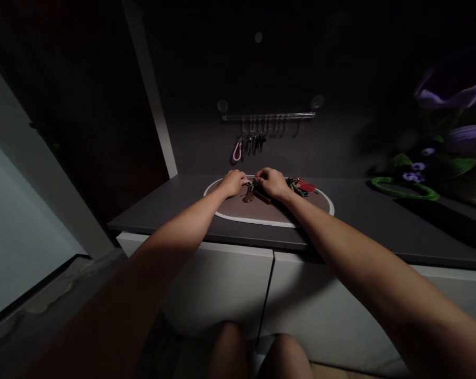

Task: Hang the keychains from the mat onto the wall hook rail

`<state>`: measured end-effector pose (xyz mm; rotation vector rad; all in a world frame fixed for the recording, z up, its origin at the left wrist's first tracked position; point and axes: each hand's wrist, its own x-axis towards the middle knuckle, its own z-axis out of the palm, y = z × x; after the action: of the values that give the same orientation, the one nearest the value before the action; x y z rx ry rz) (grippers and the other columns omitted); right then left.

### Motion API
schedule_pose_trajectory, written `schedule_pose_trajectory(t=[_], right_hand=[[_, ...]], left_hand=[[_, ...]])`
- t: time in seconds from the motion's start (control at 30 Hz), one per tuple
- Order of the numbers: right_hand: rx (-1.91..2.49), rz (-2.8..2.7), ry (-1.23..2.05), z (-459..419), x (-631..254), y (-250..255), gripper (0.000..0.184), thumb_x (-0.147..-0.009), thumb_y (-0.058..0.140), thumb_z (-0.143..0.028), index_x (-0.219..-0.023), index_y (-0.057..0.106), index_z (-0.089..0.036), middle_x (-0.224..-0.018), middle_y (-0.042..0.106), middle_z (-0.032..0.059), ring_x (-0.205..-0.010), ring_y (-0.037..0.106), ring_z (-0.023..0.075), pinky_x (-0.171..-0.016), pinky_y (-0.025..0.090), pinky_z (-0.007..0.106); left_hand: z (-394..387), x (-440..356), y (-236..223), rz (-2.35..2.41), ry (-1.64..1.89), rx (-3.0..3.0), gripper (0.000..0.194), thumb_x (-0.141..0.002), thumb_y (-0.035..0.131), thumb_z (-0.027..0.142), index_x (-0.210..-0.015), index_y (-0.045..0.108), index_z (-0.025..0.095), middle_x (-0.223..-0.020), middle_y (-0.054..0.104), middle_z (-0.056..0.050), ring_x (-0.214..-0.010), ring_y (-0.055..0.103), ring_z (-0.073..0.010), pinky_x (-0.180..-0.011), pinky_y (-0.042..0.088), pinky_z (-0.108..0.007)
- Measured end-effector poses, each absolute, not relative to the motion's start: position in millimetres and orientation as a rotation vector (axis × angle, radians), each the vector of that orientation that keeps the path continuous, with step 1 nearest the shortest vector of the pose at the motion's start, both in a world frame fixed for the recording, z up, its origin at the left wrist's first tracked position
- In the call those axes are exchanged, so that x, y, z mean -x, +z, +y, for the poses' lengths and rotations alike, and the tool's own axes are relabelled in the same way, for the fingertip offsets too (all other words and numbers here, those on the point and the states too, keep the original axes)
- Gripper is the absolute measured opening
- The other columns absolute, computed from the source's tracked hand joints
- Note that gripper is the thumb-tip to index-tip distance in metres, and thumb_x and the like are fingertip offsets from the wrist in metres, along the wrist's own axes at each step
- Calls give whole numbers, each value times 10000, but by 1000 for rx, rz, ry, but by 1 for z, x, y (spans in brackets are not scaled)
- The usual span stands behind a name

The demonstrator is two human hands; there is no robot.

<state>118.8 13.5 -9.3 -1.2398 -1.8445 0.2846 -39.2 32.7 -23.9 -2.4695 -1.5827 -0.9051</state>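
My left hand (233, 183) is closed in a pinch at the left side of a small bunch of keys (249, 192) with a brownish fob. From the other side my right hand (273, 182) pinches at the same bunch; its fingertips are small and dim. Both hands are low over an oval brown mat (257, 214) with a white rim. Under my right hand a dark brown oblong object (263, 197) lies on the mat, partly covered. To the right of that hand are more keys (299, 189) and a red card-like piece (306, 186).
A clear rail (269, 117) with hooks is fixed to the dark wall, and several keys (255, 142) and a pink loop strap (236, 151) hang from it. Purple flowers (413, 172) and a green ring (403, 196) stand right on the dark countertop (364, 226). White cabinet doors (225, 284) are below.
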Motion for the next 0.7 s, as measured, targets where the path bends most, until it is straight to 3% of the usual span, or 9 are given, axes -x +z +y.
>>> schedule_pose_trajectory(t=[0.33, 0.7], right_hand=[[1359, -1916, 169, 12, -119, -7, 148, -733, 537, -138, -835, 641, -161, -834, 651, 47, -757, 549, 138, -727, 395, 234], [1293, -1911, 168, 11, -119, -7, 193, -754, 510, -197, -906, 624, -162, -898, 653, 54, -819, 569, 151, -768, 406, 259]], left_hand=[[24, 38, -15, -1614, -1053, 2373, 214, -826, 422, 210, -842, 622, 135, -871, 598, -91, -850, 529, -176, -768, 382, -273], [22, 30, -9, -1695, -1763, 2410, 176, -855, 388, 220, -736, 491, 143, -657, 577, -18, -612, 576, -105, -592, 457, -223]])
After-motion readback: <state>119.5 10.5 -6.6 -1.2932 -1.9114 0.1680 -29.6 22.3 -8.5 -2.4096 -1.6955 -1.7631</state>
